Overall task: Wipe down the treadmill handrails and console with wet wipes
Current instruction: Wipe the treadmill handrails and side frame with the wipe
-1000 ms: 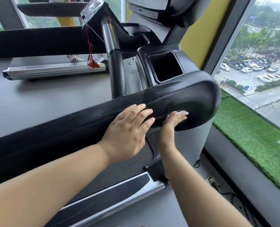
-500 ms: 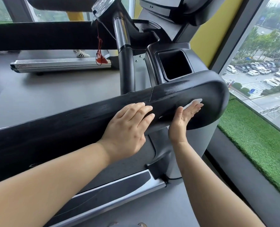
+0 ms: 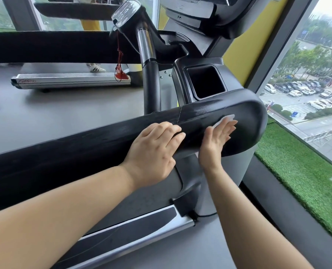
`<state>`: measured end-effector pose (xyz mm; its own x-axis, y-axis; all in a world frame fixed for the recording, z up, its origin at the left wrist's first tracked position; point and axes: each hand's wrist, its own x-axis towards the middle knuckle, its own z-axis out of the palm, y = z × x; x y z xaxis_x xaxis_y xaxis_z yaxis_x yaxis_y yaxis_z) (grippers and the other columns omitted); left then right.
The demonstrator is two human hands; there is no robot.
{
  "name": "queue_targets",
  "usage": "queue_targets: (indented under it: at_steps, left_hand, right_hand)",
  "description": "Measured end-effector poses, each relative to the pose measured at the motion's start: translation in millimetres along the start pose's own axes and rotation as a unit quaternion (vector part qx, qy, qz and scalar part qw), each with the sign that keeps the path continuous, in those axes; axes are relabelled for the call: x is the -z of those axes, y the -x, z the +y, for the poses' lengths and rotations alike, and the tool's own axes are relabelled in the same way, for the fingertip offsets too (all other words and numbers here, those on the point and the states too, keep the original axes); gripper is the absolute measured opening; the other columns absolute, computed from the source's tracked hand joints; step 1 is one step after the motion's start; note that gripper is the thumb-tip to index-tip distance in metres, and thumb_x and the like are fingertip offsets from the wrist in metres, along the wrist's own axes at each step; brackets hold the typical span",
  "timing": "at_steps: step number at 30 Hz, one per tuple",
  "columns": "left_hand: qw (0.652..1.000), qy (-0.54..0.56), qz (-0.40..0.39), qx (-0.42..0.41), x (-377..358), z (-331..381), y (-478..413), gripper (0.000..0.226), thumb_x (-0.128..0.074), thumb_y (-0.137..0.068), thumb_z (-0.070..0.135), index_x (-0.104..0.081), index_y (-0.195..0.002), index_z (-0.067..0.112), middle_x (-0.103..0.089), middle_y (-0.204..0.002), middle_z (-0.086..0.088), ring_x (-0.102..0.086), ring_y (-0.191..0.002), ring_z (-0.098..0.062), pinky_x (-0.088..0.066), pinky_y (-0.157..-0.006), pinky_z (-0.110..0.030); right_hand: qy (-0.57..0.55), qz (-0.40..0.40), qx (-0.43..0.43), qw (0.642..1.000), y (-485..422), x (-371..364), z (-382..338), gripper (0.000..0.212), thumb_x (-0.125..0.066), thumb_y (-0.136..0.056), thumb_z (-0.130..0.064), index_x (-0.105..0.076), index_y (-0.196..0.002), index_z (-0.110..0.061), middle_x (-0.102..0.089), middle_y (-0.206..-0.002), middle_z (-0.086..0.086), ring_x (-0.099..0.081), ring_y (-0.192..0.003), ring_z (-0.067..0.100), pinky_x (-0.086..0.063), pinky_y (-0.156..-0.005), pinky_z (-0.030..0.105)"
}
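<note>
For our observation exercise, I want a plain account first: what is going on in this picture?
A person is wiping a treadmill. The right hand presses a white wipe flat against the side of the black handrail, at its rounded end. The left hand rests on the same handrail just beside it, holding nothing. The top of the rail near the wipe looks streaked with damp, so that part seems to have been wiped already.

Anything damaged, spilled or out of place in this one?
Nothing stands out. The right hand presses the wipe flat on the handrail, and the left hand rests on it too. The thin line across the handrail looks like a joint, not a crack.
</note>
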<state>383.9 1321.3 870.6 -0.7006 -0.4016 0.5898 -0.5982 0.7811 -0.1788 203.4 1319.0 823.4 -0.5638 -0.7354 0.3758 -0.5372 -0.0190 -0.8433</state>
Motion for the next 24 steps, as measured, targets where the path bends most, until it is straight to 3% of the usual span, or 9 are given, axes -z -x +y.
queue_targets:
  at_steps: [3,6,9,12,14,16,18,21,24]
  left_hand:
    - [1.000,0.019,-0.007,0.011,4,2,-1,0.052,-0.039,-0.076,0.021,-0.064,-0.118,0.004,-0.063,-0.116,-0.013,-0.048,-0.111,-0.028,-0.036,-0.098,-0.040]
    - [0.999,0.034,-0.011,0.009,8,2,3,0.053,-0.041,-0.077,0.022,-0.062,-0.122,0.005,-0.062,-0.121,-0.013,-0.053,-0.113,-0.031,-0.035,-0.102,-0.040]
    - [1.000,0.028,-0.008,-0.002,9,-3,13,0.052,-0.041,-0.078,0.022,-0.063,-0.122,0.005,-0.061,-0.123,-0.013,-0.045,-0.119,-0.029,-0.032,-0.106,-0.041]
    - [1.000,0.017,-0.011,0.002,9,-8,20,0.051,-0.041,-0.077,0.020,-0.064,-0.121,0.005,-0.061,-0.122,-0.013,-0.042,-0.120,-0.028,-0.031,-0.107,-0.041]
    - [1.000,0.017,-0.008,0.006,9,-9,21,0.051,-0.041,-0.077,0.019,-0.064,-0.120,0.005,-0.062,-0.122,-0.013,-0.043,-0.120,-0.028,-0.030,-0.107,-0.040]
    - [1.000,0.023,-0.004,0.009,10,-9,21,0.051,-0.041,-0.077,0.019,-0.064,-0.120,0.004,-0.062,-0.121,-0.014,-0.043,-0.119,-0.028,-0.030,-0.107,-0.039]
    - [0.999,0.033,0.000,0.017,11,-9,21,0.051,-0.042,-0.077,0.019,-0.064,-0.120,0.004,-0.062,-0.121,-0.013,-0.044,-0.118,-0.027,-0.030,-0.107,-0.038]
    - [0.999,0.045,0.013,0.027,14,-10,21,0.050,-0.042,-0.076,0.020,-0.064,-0.118,0.004,-0.062,-0.121,-0.013,-0.045,-0.118,-0.026,-0.030,-0.105,-0.037]
    - [0.998,0.038,0.033,0.031,16,-12,24,0.048,-0.044,-0.076,0.020,-0.066,-0.115,0.005,-0.063,-0.118,-0.012,-0.046,-0.114,-0.027,-0.034,-0.102,-0.038]
  right_hand:
    - [-0.026,0.003,0.007,1.000,16,-15,-20,0.083,-0.017,-0.086,-0.054,0.019,-0.146,-0.010,0.029,-0.153,0.013,0.028,-0.141,0.022,0.017,-0.114,0.037]
    - [0.103,-0.070,0.180,0.976,61,-43,-4,0.077,-0.020,-0.098,-0.049,0.022,-0.145,-0.004,0.037,-0.149,0.010,0.031,-0.139,0.028,0.017,-0.115,0.043]
    - [0.173,-0.072,0.272,0.944,46,-33,23,0.071,-0.014,-0.099,-0.054,0.027,-0.145,-0.019,0.037,-0.149,0.005,0.031,-0.140,0.019,0.017,-0.115,0.039]
    - [0.143,-0.050,0.139,0.979,13,-4,18,0.074,-0.019,-0.090,-0.051,0.021,-0.143,-0.018,0.031,-0.147,0.007,0.036,-0.135,0.009,0.015,-0.115,0.046]
    - [0.052,-0.020,0.008,0.998,-4,7,5,0.077,-0.017,-0.088,-0.050,0.019,-0.146,-0.015,0.031,-0.151,0.007,0.031,-0.139,0.013,0.016,-0.115,0.043]
    - [0.007,0.002,-0.036,0.999,-4,3,-13,0.078,-0.018,-0.088,-0.047,0.017,-0.148,-0.010,0.029,-0.153,0.012,0.027,-0.141,0.020,0.018,-0.115,0.038]
    - [0.041,-0.025,0.032,0.998,17,-11,-28,0.078,-0.019,-0.091,-0.047,0.015,-0.147,-0.005,0.031,-0.151,0.013,0.032,-0.139,0.020,0.023,-0.111,0.030]
    - [0.136,-0.067,0.219,0.964,48,-29,-21,0.075,-0.012,-0.098,-0.055,0.012,-0.147,-0.004,0.022,-0.147,0.019,0.034,-0.138,0.016,0.024,-0.111,0.028]
    - [0.185,-0.044,0.251,0.949,25,-15,-4,0.071,-0.014,-0.098,-0.055,0.010,-0.150,-0.014,0.018,-0.148,0.017,0.029,-0.140,0.014,0.022,-0.112,0.029]
